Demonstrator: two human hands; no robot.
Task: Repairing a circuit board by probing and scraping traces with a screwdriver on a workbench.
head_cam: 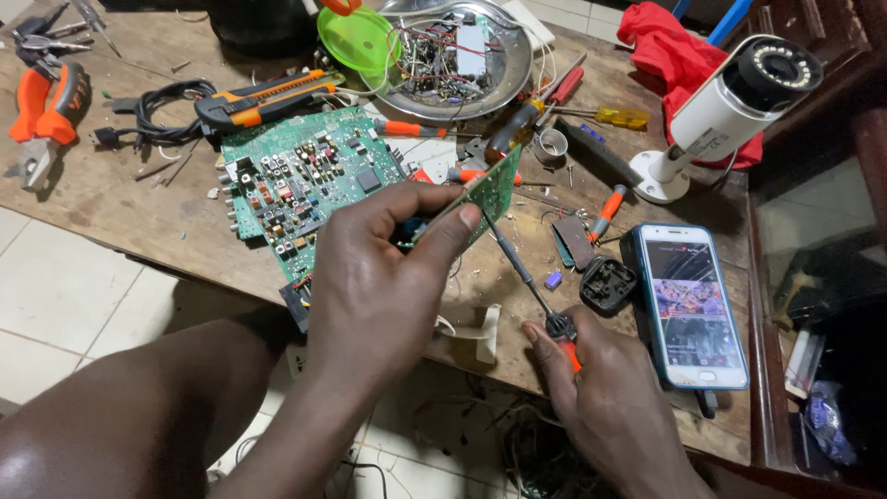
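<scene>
Small board [494,185]: green. Large board [300,180]: green, dotted with black, white and red parts. Screwdriver [536,286]: dark shaft, orange and black handle. Pliers [46,106]: orange handles. Knife [263,99]: black with orange. Lid [356,39]: bright green. Tray [504,79]: silver. Cloth [670,55]: red. Camera [730,106]: white body, black face. Phone [688,305]: blue case, screen lit in many colours. Worktop [139,199]: brown wood. Floor [55,296]: pale tiles.

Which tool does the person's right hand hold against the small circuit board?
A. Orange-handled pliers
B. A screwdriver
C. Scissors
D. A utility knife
B. The right hand grips a screwdriver by its handle, and the thin shaft runs up to the small green circuit board that the left hand holds up edge-on over the wooden table.
</scene>
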